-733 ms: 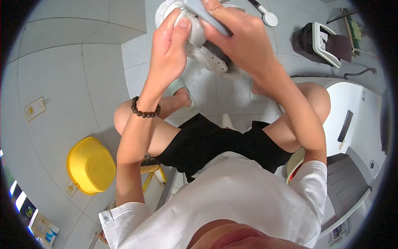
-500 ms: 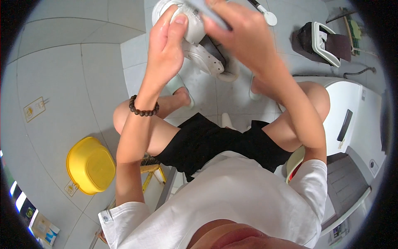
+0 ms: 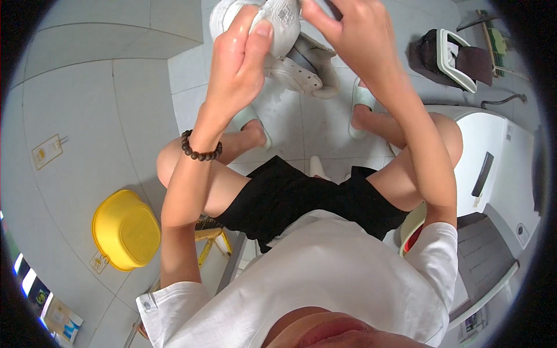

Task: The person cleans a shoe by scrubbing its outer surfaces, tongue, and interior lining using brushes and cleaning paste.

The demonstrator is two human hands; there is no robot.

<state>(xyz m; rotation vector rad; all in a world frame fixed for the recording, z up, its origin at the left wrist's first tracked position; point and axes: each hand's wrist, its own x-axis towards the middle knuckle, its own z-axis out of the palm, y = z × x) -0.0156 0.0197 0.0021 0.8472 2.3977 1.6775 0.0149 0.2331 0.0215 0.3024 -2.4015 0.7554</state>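
Near the top edge, my left hand (image 3: 238, 66) is closed around a wet white sneaker (image 3: 282, 33), its thumb pressed over the upper. The sneaker's tongue and opening hang toward me, showing a row of eyelets and a pale collar. Just right of it, my right hand (image 3: 362, 49) is curled, with a dark edge of a grey brush (image 3: 333, 8) showing between thumb and fingers. Most of the brush is hidden by the hand or cut off by the picture's edge.
Below the shoe are my slippered feet on grey floor tiles (image 3: 296, 127). A yellow basin (image 3: 126, 231) hangs on the left wall. At right stand a white appliance (image 3: 481, 139) and a black-lined bin (image 3: 458, 61). A pale green basin (image 3: 411, 229) sits by my right elbow.
My right hand has shifted slightly right and up, taking the brush mostly out of view. The sneaker has tilted and risen a little, with my left hand still on it.
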